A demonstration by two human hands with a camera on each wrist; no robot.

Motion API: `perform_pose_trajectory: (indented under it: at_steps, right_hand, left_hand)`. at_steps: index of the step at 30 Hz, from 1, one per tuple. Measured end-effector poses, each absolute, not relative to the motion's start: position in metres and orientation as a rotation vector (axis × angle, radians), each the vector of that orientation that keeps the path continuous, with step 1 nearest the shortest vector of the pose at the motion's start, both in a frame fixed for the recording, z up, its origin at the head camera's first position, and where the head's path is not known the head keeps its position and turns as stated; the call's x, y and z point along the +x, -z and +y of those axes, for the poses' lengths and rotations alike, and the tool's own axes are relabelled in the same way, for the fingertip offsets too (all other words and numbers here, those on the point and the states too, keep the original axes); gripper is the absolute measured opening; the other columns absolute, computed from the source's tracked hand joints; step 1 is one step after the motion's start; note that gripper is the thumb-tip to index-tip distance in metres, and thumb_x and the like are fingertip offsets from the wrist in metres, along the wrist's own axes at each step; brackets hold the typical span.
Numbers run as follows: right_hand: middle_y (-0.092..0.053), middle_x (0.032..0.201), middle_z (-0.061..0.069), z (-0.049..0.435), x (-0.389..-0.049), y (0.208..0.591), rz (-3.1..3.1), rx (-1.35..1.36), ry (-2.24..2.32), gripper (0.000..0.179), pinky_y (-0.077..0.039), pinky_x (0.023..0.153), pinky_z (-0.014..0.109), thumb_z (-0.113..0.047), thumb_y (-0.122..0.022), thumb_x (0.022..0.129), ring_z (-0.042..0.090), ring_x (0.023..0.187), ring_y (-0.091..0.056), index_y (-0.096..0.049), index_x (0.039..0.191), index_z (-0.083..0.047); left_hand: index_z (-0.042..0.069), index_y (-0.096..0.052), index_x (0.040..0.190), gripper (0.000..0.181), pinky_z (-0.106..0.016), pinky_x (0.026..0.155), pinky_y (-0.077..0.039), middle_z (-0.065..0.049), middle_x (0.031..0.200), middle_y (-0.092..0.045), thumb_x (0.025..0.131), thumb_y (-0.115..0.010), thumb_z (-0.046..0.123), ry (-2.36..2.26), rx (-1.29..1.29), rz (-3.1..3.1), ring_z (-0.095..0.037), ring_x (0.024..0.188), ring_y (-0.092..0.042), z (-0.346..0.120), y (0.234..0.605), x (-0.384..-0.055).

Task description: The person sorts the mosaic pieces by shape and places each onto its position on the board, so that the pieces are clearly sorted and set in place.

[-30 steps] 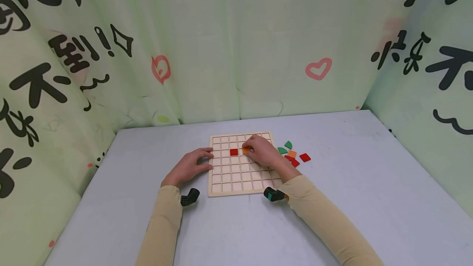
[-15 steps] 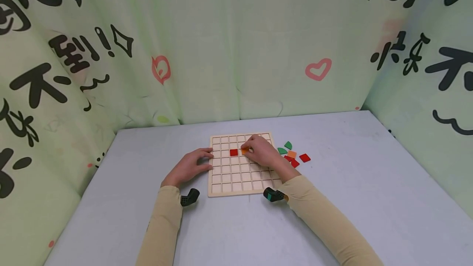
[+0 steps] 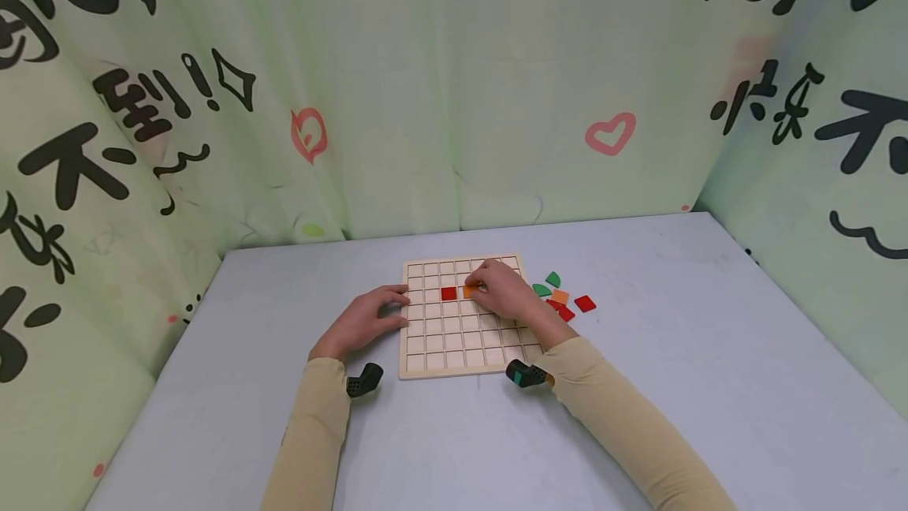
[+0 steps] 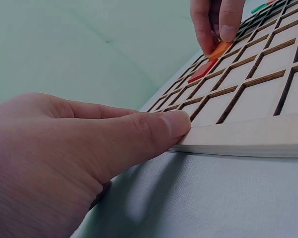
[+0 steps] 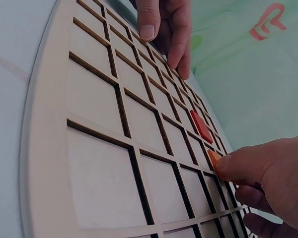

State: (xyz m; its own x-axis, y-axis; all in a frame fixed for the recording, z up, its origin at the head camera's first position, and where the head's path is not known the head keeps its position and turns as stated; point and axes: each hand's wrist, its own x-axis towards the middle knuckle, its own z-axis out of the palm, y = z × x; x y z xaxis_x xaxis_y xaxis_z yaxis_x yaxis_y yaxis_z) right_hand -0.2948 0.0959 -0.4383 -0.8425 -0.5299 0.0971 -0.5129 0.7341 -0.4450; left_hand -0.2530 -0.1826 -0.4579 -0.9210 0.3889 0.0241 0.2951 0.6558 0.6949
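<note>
Probably light, stiff orange tile [image 4: 220,50]; grip edges. Right hand [image 3: 502,291] pinches it; left hand [image 3: 360,320] rests loosely on board [image 3: 452,341].

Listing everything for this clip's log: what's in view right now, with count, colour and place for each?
Grid board: 1, pale wood, on the table
Placed square: 1, red, on the board
Held square: 1, orange, in the right fingers, over the board
Green pieces: 2, green, right of the board
Loose red pieces: 3 visible, red, right of the board
Loose orange piece: 1, orange, among them
Table: 1, whitish, under everything
Curtain: count unclear, pale green with black writing and red hearts, around the table
Wrist devices: 2, black, one per wrist
Sleeves: 2, beige, on the arms
Left hand: 1, touching the board's left edge
Right hand: 1, pinching the orange square
</note>
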Motion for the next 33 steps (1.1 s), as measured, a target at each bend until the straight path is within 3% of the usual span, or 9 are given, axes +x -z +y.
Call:
perform_pose_trajectory:
  at_steps: [33]
  right_hand:
    - [-0.064,0.109,0.011,0.0905,-0.2951,0.439,2.881,-0.889,0.753,0.022,-0.051,0.093,0.04,-0.01,-0.065,0.094,0.027,0.103,-0.058,-0.072,0.113,-0.002]
  left_hand:
    - [0.007,-0.065,0.123,0.039,-0.043,0.115,-0.033,-0.006,0.147,-0.048,0.089,-0.074,0.024,-1.115,0.568,2.738,-0.028,0.14,-0.038,-0.1828,0.4583,-0.2529]
